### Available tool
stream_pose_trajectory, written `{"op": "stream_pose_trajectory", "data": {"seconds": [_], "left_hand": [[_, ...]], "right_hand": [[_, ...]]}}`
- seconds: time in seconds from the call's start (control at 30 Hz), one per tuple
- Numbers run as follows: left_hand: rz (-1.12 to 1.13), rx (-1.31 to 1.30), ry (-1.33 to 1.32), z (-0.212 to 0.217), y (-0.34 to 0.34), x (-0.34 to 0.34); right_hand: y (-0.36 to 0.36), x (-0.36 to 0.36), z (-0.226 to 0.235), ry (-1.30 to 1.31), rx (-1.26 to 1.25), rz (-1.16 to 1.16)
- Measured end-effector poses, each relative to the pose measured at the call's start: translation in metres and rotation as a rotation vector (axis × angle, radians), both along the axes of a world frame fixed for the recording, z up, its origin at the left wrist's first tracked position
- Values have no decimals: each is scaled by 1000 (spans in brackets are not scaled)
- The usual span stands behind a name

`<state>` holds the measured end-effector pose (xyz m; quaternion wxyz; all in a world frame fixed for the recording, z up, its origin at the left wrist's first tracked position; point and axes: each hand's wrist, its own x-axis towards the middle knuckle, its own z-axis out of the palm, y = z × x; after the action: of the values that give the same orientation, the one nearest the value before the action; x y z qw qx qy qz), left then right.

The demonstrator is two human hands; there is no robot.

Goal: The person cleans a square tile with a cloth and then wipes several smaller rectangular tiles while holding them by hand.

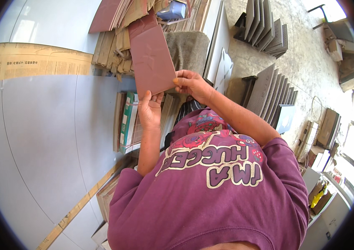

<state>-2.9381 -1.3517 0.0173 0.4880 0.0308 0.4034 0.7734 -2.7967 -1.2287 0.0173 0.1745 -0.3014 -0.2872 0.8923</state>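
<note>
A flat, reddish-brown rectangular tile (152,60) is tilted in front of me, with a faint raised mark on its face. At its near left corner, my left hand (150,111) grips the edge, thumb and fingertips showing along it. Closed on the near right corner is my right hand (193,86), its thumb on the edge and the other fingers curled. The tile's far end meets another reddish-brown piece (142,26), and I cannot tell whether they touch. Beyond lies a stack of similar tiles (106,16) with torn cardboard (137,12) around it.
Large grey panels (31,125) line the left side, with a cardboard strip (39,59) across them. A green-edged box (127,121) stands below my left hand. Grey cloth (188,50) lies beyond my right hand. Racks of upright grey tiles (264,25) stand on the concrete floor (297,54) at right.
</note>
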Motion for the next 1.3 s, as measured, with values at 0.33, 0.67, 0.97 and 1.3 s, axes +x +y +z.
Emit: {"op": "stream_pose_trajectory", "data": {"seconds": [0.33, 0.67, 0.97, 1.3], "left_hand": [[-21, 151, 168, 37, 23, -63], [45, 158, 178, 30, 85, -175], [49, 88, 156, 7, 120, -230], [85, -54, 102, -21, 148, -272]], "right_hand": [[-1, -3, 57, -12, 347, 179], [-3, 7, 48, -130, 334, 203], [7, 2, 37, -136, 330, 136], [3, -6, 29, -234, 308, 125]]}}
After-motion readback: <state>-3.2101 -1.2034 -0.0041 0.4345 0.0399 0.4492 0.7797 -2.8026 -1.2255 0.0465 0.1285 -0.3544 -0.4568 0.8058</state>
